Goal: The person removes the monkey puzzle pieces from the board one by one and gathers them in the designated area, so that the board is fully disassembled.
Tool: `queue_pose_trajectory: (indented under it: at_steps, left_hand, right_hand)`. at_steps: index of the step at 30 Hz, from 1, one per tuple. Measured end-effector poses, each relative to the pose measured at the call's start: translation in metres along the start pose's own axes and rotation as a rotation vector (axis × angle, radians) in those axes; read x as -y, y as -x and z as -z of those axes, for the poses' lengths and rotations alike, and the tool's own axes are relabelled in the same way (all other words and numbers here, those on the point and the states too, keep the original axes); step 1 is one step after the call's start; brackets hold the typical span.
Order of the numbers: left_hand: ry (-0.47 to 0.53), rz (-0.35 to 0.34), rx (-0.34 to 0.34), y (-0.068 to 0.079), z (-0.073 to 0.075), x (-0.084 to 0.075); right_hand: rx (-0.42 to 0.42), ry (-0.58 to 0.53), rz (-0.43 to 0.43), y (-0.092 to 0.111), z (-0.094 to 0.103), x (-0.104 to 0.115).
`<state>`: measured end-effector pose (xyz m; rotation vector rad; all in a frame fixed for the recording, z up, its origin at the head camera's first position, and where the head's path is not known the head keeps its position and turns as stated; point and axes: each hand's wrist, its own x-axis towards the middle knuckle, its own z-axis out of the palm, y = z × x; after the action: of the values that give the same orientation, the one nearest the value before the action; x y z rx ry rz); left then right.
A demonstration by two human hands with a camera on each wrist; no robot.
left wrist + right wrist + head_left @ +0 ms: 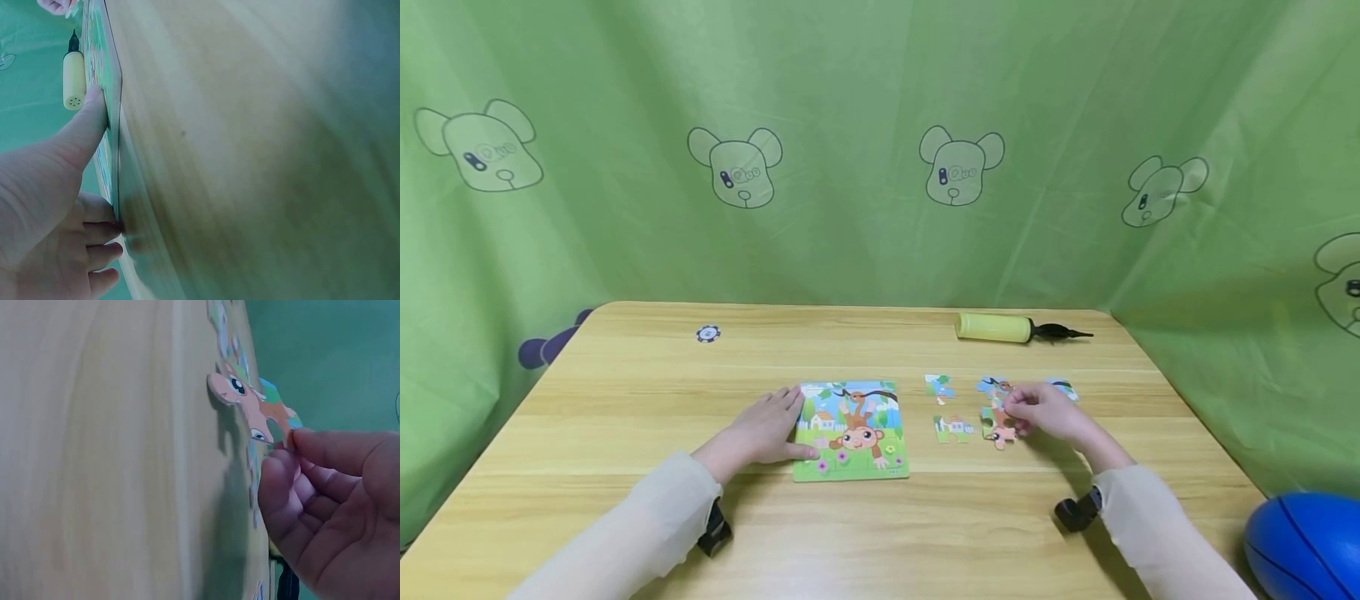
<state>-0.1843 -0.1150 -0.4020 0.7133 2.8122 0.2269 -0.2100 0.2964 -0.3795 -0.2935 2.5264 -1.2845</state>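
Note:
My left hand (767, 427) rests along the left edge of a square monkey puzzle board (853, 467), its thumb lying on the board's front left part. In the left wrist view the thumb (87, 128) touches the board's face while the fingers lie at its edge. To the right, my right hand (1051, 410) pinches a jigsaw puzzle piece (244, 403) between thumb and fingers. That piece shows part of the monkey's face and is tilted up off the table. Loose pieces lie around it: a leafy one (938, 387), a house one (952, 429) and a blue one (1063, 388) partly behind the hand.
A yellow hand pump (994, 327) with a black nozzle lies at the back right of the wooden table (625, 392). A round chip-like disc (708, 333) is at the back left. A blue ball (1307, 542) sits at the right front corner. Green curtain surrounds the table.

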Motion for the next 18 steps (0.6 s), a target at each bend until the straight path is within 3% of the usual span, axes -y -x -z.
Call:
queue_pose_trajectory:
  at_steps: [10, 18]
  left_hand:
    - [0.012, 0.002, 0.0, 0.001, 0.001, -0.001]
    - [0.005, 0.002, -0.001, 0.002, 0.001, -0.001]
  right_hand:
    - [-0.031, 0.121, -0.075, -0.006, 0.009, -0.025]
    - [-0.026, 0.172, -0.06, -0.012, 0.011, -0.034]
